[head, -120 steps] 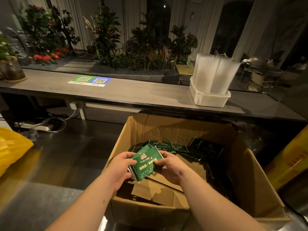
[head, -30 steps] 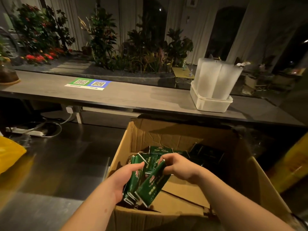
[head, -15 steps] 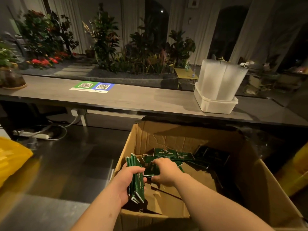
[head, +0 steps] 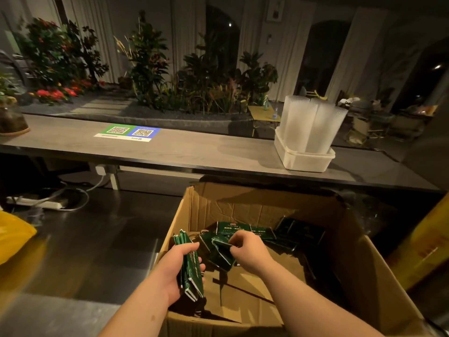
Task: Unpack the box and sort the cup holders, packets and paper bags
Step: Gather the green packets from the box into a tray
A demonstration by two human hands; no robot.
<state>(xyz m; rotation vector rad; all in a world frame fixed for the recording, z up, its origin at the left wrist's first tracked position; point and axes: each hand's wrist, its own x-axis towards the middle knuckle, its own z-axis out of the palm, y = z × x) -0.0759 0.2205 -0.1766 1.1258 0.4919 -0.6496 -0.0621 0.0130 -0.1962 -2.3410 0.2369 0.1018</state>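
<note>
Reaching into the open cardboard box [head: 359, 263], both bare arms are down among its contents. The left hand [head: 170, 268] is curled tight round a bundle of green packets [head: 192, 271], held on edge close to the box's left wall. The right hand [head: 251, 252], just beside it, pinches a single green packet [head: 222, 251] between thumb and bent fingers, low inside the box. Loose packets [head: 245, 229] lie against the far wall. Behind the box runs a long counter [head: 194, 152] carrying a QR-code sheet [head: 127, 133] and a white tub [head: 303, 160]. A yellow bag [head: 12, 237] sits far left.
</note>
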